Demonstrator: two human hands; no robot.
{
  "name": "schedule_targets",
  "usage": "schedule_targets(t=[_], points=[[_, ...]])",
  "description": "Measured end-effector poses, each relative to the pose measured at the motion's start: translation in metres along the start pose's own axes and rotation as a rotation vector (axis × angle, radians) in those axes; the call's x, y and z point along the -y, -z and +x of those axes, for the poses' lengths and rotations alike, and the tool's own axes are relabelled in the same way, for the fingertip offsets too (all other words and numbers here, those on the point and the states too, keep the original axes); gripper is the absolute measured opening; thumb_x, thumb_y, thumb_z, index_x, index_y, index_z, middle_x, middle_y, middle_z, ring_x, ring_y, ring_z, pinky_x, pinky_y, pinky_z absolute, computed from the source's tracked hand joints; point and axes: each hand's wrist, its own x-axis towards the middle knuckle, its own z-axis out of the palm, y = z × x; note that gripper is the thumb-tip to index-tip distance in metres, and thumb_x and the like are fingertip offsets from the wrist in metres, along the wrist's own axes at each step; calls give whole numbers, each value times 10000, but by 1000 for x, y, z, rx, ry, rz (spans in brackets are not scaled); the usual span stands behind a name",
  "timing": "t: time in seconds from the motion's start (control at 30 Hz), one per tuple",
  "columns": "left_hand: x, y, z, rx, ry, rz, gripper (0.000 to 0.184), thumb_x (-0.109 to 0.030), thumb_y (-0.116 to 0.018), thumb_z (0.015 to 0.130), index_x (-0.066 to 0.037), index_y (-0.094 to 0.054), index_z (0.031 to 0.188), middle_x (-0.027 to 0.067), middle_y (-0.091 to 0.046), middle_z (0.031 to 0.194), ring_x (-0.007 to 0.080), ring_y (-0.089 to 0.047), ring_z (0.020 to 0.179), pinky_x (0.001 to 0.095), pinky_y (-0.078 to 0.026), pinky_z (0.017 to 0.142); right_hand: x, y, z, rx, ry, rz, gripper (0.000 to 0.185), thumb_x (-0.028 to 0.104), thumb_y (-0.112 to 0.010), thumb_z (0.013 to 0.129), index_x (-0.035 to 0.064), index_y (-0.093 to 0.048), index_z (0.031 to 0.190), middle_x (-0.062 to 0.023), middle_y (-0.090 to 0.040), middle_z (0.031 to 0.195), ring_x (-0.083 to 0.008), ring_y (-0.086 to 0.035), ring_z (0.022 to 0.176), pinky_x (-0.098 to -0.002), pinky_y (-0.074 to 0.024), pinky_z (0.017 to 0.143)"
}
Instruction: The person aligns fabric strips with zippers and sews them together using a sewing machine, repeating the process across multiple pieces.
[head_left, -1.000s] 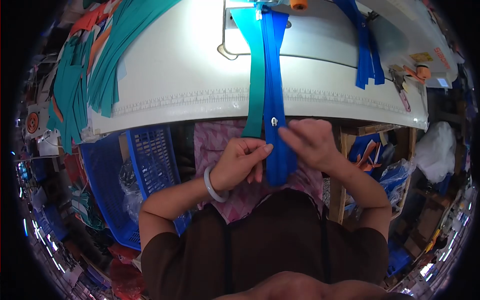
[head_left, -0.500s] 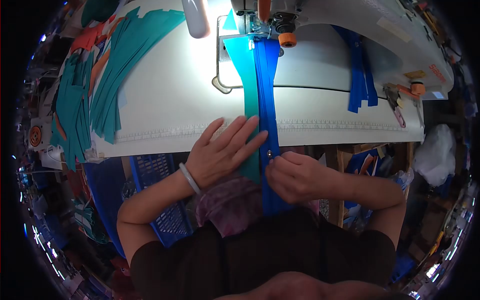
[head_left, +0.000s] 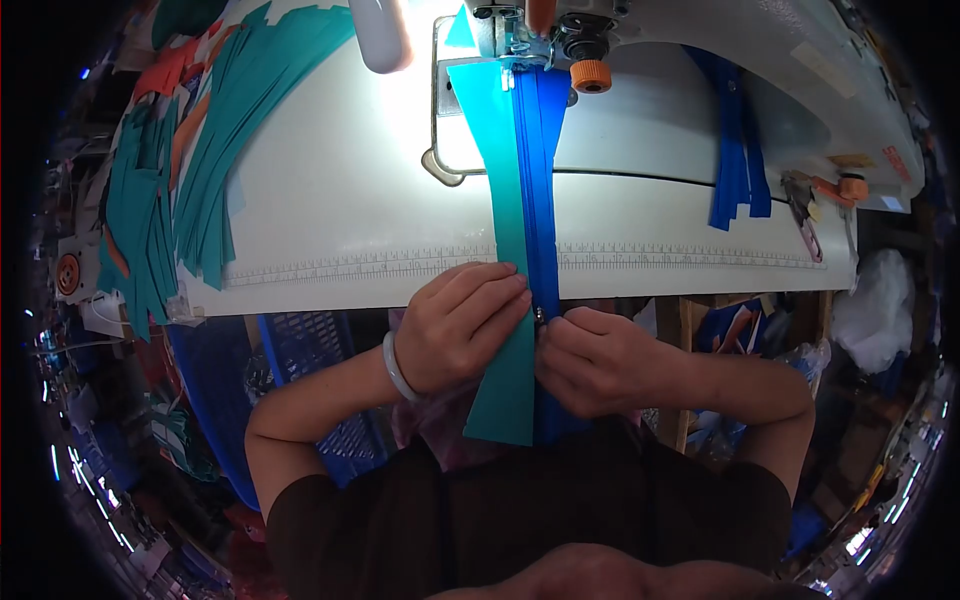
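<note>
A teal fabric strip [head_left: 510,215] lies lengthwise beside a blue zipper [head_left: 541,225], both running from under the sewing machine's presser foot [head_left: 510,75] over the table edge toward my body. My left hand [head_left: 462,325], with a pale bracelet on the wrist, is closed on the teal strip near the table edge, its fingertips at the seam with the zipper. My right hand [head_left: 598,362] is closed in a pinch on the blue zipper, just below a small metal slider [head_left: 539,314]. The fingers hide part of the zipper, and the strip's slanted lower end hangs free.
Bundles of teal strips [head_left: 225,150] lie on the table's left. Blue zipper pieces [head_left: 735,165] rest at the right, near small scissors [head_left: 803,215]. A printed ruler [head_left: 350,266] runs along the front edge. Below stands a blue plastic basket [head_left: 310,340].
My left hand has gone from lying spread over the strip to gripping it, slightly lower. The teal strip's lower end now shows over the zipper. My right hand keeps its pinch.
</note>
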Motion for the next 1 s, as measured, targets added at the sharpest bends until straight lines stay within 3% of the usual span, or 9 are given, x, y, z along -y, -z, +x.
schedule_targets(t=[0.23,0.4,0.7,0.9,1.0], points=[[-3,1,6,-59,24,41,157,-3,-746,814,27,-724,967,142,-702,1093,297,-706,993,383,-601,852,-2,2,0,10,40,-10,42,12,-668,805,37,-673,838,-116,-620,873,-189,-480,717,-282,-403,611],[4,10,15,25,1,103,153,-17,-742,830,38,-719,971,142,-696,1110,291,-695,1029,367,-592,878,-17,6,9,13,32,22,59,7,-668,799,26,-678,854,-123,-633,894,-192,-503,731,-277,-415,619],[35,19,46,62,191,10,184,-57,-722,890,41,-691,1043,138,-686,1115,272,-690,992,357,-583,874,-58,3,28,14,-2,58,48,7,-669,816,22,-673,862,-108,-622,878,-185,-507,721,-279,-446,625],[63,15,56,64,205,-8,182,-72,-707,914,42,-679,1053,128,-683,1105,263,-687,961,347,-583,852,-83,-6,35,-9,-21,14,39,11,-664,830,19,-667,868,-101,-610,873,-184,-529,737,-288,-461,633],[77,15,62,106,114,60,176,-89,-698,927,29,-684,1057,120,-679,1106,264,-688,951,340,-580,840,-95,-4,39,-7,-41,17,36,19,-665,839,18,-660,875,-99,-600,869,-192,-548,749,-294,-482,653]])
